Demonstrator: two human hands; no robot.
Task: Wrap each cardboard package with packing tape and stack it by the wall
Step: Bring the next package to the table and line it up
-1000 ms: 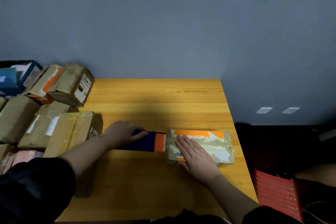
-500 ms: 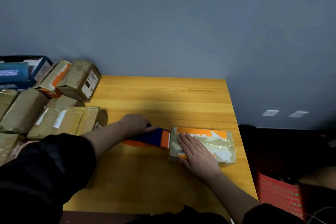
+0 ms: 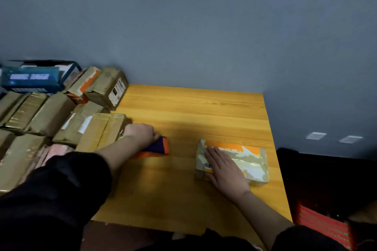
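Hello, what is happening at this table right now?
A person is taping cardboard packages at a wooden table. The right hand lies flat on an orange and brown package that already carries tape. The left hand grips a blue and orange tape dispenser, which sits on the table apart from that package. A pile of wrapped packages lies to the left, by the wall.
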